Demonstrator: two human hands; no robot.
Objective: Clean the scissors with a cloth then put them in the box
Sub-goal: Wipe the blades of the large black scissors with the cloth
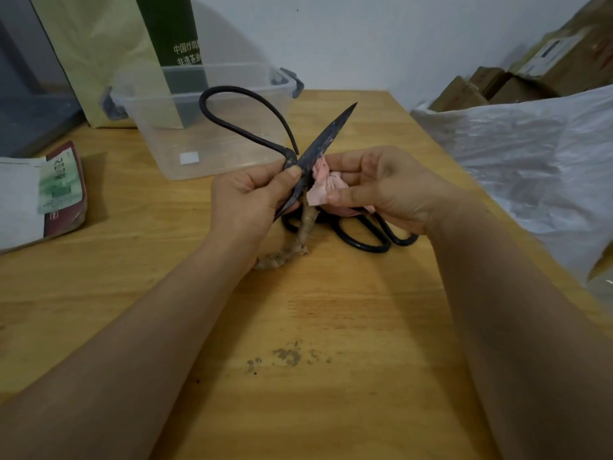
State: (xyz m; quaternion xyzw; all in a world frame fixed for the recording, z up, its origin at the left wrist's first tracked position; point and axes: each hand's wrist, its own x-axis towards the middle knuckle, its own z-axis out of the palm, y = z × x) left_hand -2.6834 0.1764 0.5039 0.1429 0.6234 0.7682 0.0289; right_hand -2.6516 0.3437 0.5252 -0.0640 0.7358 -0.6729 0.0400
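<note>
So this is looking mid-clean. The left hand (245,197) is gripping the old dark iron scissors with the big loop handle (326,137) right by the pivot, blades splayed and one tip pointing to 1 o'clock. The right hand (381,187) is pinching a crumpled pink cloth (326,184) against the blade.

The clear plastic box with grey latches (159,127) is sitting at 11 o'clock with no scissors in it yet, so the boxing is all still to come. A second black pair of scissors (361,239) is lying on the table at 5 o'clock, under the right hand.

Writing: the green paper bag (172,28) behind the box is showing white characters, roughly 中国炒鸡 and 非遗茶油, cut off. The packet (59,190) at 9 o'clock is too blurry to read.
</note>
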